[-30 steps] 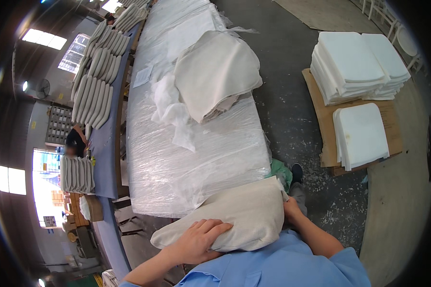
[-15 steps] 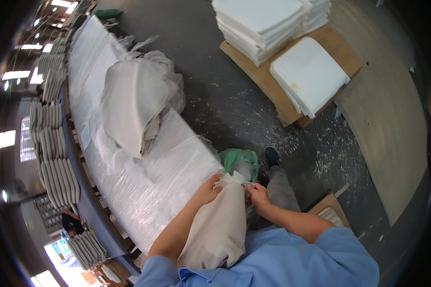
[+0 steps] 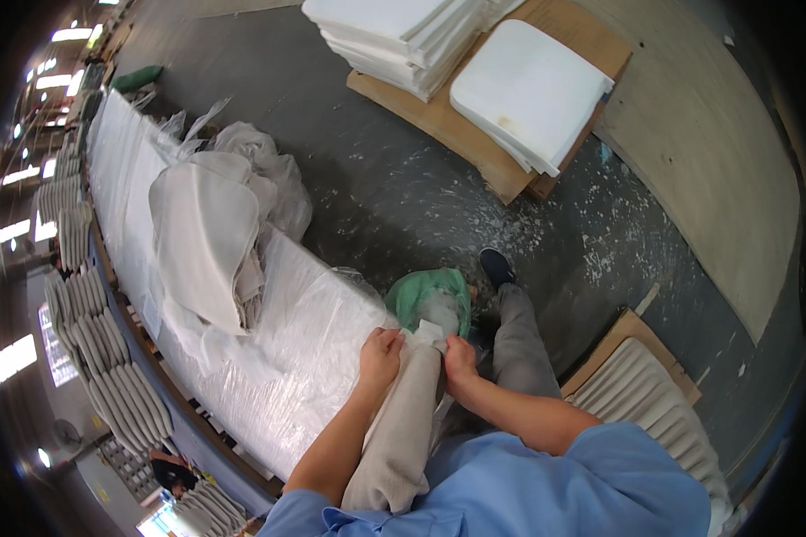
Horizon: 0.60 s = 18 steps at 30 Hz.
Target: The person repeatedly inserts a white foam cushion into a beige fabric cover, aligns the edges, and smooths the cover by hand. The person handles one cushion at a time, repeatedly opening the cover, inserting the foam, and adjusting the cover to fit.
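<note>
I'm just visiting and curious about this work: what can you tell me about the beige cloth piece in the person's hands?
The beige cloth piece looks like soft, woven fabric, long and lightly creased; its inside is hidden. The left hand and right hand grip its far end, where white material shows. From there it runs back toward the blue shirt.

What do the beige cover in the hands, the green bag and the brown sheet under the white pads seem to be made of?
The beige cover looks like matte cloth, given its soft folds; the fibre is unclear. The green bag seems thin plastic, slightly shiny and crumpled. The brown sheet is probably cardboard: flat, dull and plain brown.
</note>
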Motion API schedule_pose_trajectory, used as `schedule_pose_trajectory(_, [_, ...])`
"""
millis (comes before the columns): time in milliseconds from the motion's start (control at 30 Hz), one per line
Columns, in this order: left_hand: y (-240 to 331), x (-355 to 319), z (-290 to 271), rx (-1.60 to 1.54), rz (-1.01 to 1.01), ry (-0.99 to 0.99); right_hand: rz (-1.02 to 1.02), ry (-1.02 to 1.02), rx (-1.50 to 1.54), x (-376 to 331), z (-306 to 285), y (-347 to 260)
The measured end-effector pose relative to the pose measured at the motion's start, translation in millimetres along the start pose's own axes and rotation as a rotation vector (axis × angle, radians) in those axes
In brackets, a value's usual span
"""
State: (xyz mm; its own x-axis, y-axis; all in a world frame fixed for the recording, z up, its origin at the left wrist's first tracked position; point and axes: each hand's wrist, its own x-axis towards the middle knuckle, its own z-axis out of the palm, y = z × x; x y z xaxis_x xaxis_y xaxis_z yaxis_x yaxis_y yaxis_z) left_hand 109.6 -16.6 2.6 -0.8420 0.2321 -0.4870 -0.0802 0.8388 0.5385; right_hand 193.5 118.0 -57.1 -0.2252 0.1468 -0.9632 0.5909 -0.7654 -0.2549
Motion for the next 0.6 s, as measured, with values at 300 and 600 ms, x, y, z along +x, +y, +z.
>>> schedule_pose_trajectory(300, [2.2, 9.3, 29.9, -0.088, -0.002, -0.01, -0.071, 0.101, -0.289, 8.1, 2.8, -4.0])
schedule_pose_trajectory(600, [2.3, 31.7, 51.8, -0.121, 0.048, -0.054, -0.205, 0.253, -0.581, 18.8, -1.1, 2.3])
